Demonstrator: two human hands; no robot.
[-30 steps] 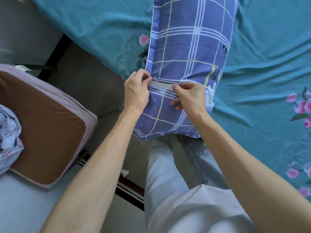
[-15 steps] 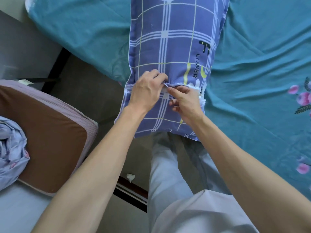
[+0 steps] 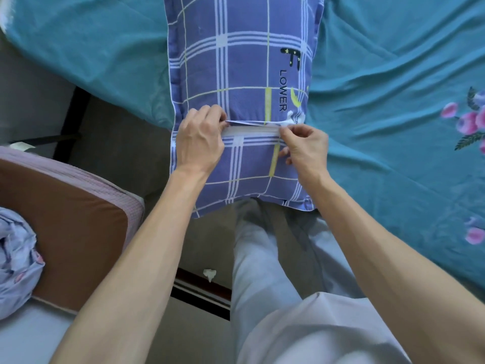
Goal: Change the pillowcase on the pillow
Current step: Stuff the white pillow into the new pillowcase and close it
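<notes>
A pillow in a blue plaid pillowcase (image 3: 244, 61) lies lengthwise on the teal bed sheet (image 3: 393, 74), its near end hanging over the bed edge against my legs. Across its near part runs the case's overlapping opening, where a white strip (image 3: 252, 132) shows. My left hand (image 3: 200, 141) pinches the flap's edge at the left end of that opening. My right hand (image 3: 305, 144) pinches it at the right end. The flap is stretched taut between both hands.
A brown cushion with a pink quilted border (image 3: 65, 219) sits at the left, with a crumpled light blue cloth (image 3: 15, 264) on it. Grey floor (image 3: 118, 143) lies between it and the bed. A small white scrap (image 3: 209, 274) lies on a dark floor strip.
My hands, close together at the middle of the opening half a second ago, have spread apart to its two ends, pulling the flap taut and showing more of the white strip.
</notes>
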